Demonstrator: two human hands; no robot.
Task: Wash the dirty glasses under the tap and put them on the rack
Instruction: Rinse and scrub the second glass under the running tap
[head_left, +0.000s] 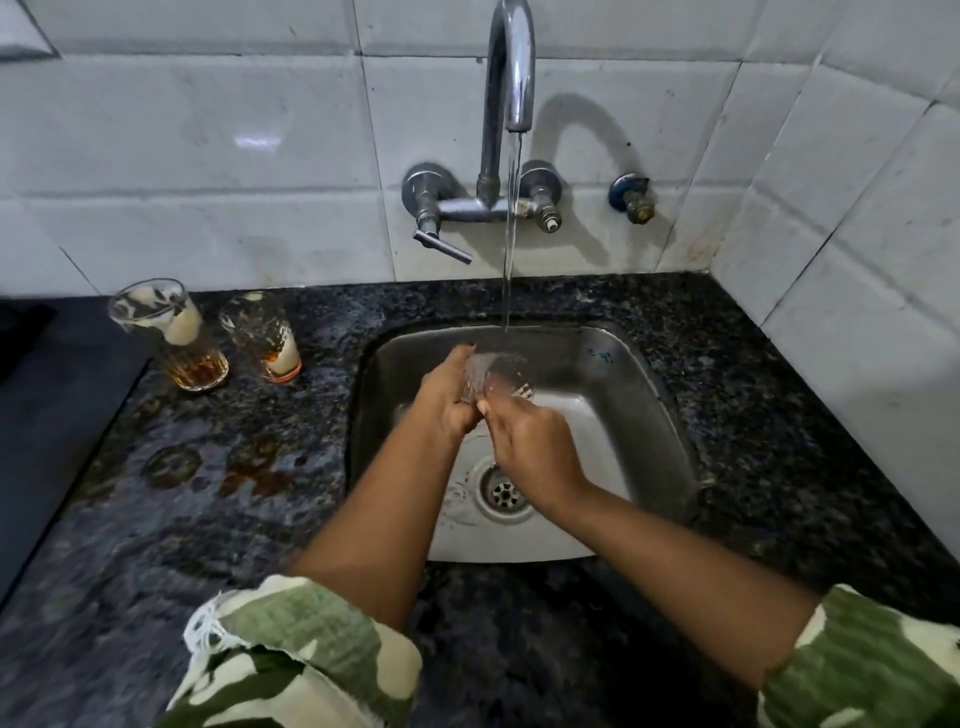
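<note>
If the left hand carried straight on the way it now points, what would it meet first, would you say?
Already holding the glass, the left hand points up and away; beyond it, probably the sink's back wall, though depth is unclear.

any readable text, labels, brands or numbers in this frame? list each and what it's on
Blue handwritten mark on the back inner wall of the sink: too small and blurred to read.
Nothing legible on the tap, the wall tiles, the two dirty glasses on the counter, or the glass being washed.
</note>
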